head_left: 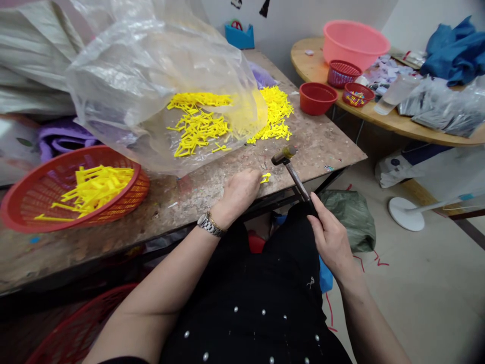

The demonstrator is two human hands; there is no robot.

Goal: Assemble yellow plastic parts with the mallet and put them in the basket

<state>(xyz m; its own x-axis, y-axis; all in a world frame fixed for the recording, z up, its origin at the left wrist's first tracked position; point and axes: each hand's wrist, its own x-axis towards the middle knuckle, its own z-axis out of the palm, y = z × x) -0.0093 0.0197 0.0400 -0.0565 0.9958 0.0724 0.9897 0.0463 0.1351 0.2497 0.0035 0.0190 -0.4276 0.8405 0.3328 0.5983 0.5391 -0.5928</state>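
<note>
My left hand (pixel 239 194) rests on the worn table (pixel 322 144) near its front edge, fingers closed in a pinch on a small yellow plastic piece (pixel 265 177). My right hand (pixel 330 237) grips the handle of a small hammer (pixel 291 167), whose head hangs just above and to the right of the yellow piece. A pile of yellow plastic pieces (pixel 212 121) lies farther back, partly under a large clear plastic bag (pixel 151 76).
A red basket (pixel 71 194) with yellow pieces sits at the left. A round wooden table (pixel 382 119) at the right holds a pink basin (pixel 354 43), red bowls (pixel 317 97), blue cloth and packets. Another red basket (pixel 76 328) stands below the table.
</note>
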